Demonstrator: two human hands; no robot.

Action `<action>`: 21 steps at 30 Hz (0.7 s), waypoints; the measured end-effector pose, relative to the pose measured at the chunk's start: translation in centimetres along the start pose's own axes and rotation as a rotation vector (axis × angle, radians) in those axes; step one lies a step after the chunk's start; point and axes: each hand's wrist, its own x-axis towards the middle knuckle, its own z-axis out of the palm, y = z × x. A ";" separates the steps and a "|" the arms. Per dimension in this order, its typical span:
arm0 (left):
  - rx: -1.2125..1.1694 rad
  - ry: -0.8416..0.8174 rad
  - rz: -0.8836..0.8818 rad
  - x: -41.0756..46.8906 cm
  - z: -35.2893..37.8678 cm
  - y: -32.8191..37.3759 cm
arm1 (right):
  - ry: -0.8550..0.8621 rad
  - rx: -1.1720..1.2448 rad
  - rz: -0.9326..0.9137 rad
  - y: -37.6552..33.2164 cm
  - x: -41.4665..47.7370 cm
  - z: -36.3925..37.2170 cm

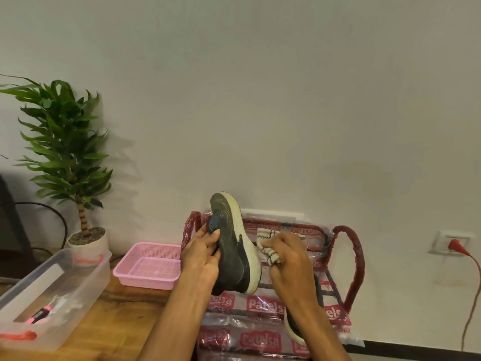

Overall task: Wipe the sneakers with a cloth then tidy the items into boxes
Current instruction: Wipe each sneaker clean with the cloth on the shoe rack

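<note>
Left hand (199,259) grips the dark sneaker (234,246), toe up, just right of the pink basket (145,269). Right hand (289,259), fingers curled round the cloth (268,247), presses it against the sneaker's white sole, farther right of the basket.

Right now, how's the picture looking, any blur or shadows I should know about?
Head view: even, soft light; the plant casts a faint shadow on the wall; the sneaker and cloth read fairly clear at centre; the wall socket and clear box smear toward the edges.
</note>
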 end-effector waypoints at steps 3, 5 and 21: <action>0.014 -0.027 0.003 -0.2 0.1 -0.6 | -0.046 0.002 -0.031 -1.3 0.6 0.1; 0.031 -0.051 0.007 -0.5 0.4 -0.6 | -0.110 -0.029 -0.086 -2.1 0.7 0.5; 0.020 -0.063 -0.021 -0.9 0.4 -0.8 | -0.180 -0.169 -0.027 -2.1 2.1 1.6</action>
